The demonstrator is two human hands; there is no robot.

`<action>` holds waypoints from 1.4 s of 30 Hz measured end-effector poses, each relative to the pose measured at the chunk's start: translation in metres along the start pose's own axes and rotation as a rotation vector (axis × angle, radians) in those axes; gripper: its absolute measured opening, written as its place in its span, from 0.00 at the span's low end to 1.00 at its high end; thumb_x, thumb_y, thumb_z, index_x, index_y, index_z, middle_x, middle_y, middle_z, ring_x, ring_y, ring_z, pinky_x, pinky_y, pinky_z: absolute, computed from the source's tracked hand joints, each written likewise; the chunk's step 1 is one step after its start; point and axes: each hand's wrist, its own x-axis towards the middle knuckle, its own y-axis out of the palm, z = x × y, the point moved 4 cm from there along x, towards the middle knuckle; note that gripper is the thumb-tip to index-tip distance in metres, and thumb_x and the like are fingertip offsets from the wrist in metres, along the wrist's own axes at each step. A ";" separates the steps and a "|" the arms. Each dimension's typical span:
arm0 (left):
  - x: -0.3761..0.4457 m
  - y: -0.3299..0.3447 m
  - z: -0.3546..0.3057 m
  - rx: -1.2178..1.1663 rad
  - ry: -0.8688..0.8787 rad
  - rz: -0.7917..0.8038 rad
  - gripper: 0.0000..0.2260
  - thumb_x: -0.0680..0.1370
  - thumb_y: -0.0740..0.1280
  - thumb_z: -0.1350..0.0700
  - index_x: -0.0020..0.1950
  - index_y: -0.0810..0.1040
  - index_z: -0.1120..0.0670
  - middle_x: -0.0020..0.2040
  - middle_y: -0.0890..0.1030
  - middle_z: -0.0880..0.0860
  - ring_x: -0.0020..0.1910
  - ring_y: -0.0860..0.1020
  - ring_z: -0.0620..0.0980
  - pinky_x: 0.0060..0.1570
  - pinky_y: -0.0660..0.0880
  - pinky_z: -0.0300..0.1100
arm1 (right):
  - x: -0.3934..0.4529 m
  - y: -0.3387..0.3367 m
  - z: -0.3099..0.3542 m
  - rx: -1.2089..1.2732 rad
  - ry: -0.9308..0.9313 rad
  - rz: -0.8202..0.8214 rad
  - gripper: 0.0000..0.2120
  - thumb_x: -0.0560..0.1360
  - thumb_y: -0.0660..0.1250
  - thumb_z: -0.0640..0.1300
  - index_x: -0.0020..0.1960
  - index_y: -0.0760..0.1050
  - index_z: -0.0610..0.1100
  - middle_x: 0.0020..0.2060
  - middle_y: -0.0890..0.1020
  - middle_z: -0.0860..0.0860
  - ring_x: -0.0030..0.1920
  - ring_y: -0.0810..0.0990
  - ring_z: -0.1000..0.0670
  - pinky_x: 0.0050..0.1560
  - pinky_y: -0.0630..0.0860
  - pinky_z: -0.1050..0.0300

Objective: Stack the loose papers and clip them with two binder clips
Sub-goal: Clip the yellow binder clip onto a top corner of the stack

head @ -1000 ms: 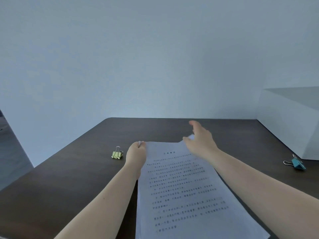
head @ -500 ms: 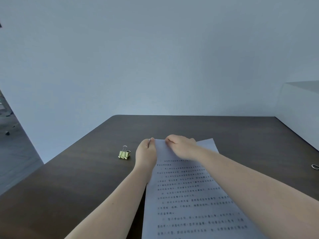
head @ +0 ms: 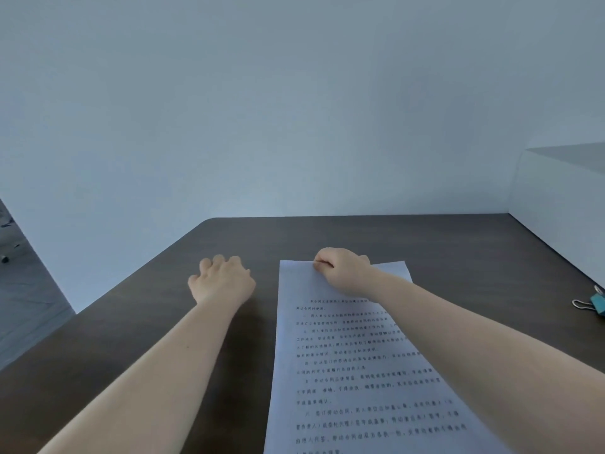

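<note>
The stack of printed papers lies lengthwise on the dark table, with a lower sheet's corner sticking out at the top right. My right hand pinches the stack's top edge near its middle. To the left of the papers, my left hand rests knuckles up on the table with its fingers curled down. The yellow-green binder clip seen earlier is hidden under it. A blue binder clip lies at the far right, cut off by the frame edge.
A white box stands on the table's back right, close to the blue clip. The table's left edge runs diagonally, with grey floor beyond it. A plain wall rises behind the far edge.
My left hand let go of the stack's top left corner and moved left onto the spot of the yellow-green clip. My right hand stays at the top edge. The blue clip has come into view.
</note>
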 end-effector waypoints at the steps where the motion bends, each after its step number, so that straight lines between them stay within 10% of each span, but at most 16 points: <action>1: 0.002 0.004 0.003 -0.017 -0.019 0.030 0.19 0.81 0.54 0.47 0.68 0.69 0.53 0.68 0.70 0.55 0.69 0.65 0.56 0.60 0.66 0.52 | -0.001 -0.001 0.001 -0.003 -0.003 -0.002 0.11 0.82 0.51 0.44 0.46 0.70 0.47 0.43 0.75 0.52 0.46 0.72 0.49 0.56 0.59 0.51; 11: 0.001 0.010 0.010 -0.331 -0.030 -0.063 0.15 0.79 0.63 0.48 0.45 0.80 0.59 0.39 0.78 0.53 0.40 0.74 0.54 0.39 0.69 0.43 | -0.007 -0.012 -0.010 0.025 0.022 -0.044 0.11 0.81 0.51 0.42 0.44 0.70 0.47 0.36 0.71 0.55 0.43 0.70 0.49 0.58 0.60 0.51; 24: 0.006 0.009 -0.022 -0.561 0.042 0.010 0.11 0.81 0.59 0.50 0.43 0.74 0.54 0.43 0.78 0.55 0.43 0.76 0.56 0.42 0.71 0.44 | -0.020 -0.028 -0.018 0.001 0.032 -0.057 0.12 0.82 0.51 0.41 0.45 0.70 0.49 0.34 0.70 0.58 0.45 0.71 0.49 0.64 0.61 0.50; 37: -0.015 -0.010 -0.080 -1.458 -0.090 0.419 0.11 0.76 0.70 0.57 0.36 0.74 0.57 0.34 0.78 0.54 0.29 0.76 0.47 0.31 0.79 0.38 | -0.027 -0.040 -0.017 -0.002 0.027 -0.062 0.12 0.82 0.52 0.47 0.49 0.73 0.49 0.35 0.72 0.57 0.47 0.73 0.50 0.64 0.60 0.49; 42: -0.019 -0.018 -0.095 -1.632 -0.136 0.503 0.09 0.72 0.73 0.61 0.48 0.78 0.63 0.40 0.80 0.58 0.40 0.80 0.54 0.42 0.81 0.44 | -0.026 -0.042 -0.017 -0.069 0.009 -0.058 0.11 0.82 0.52 0.47 0.47 0.71 0.51 0.33 0.71 0.57 0.45 0.72 0.49 0.60 0.61 0.49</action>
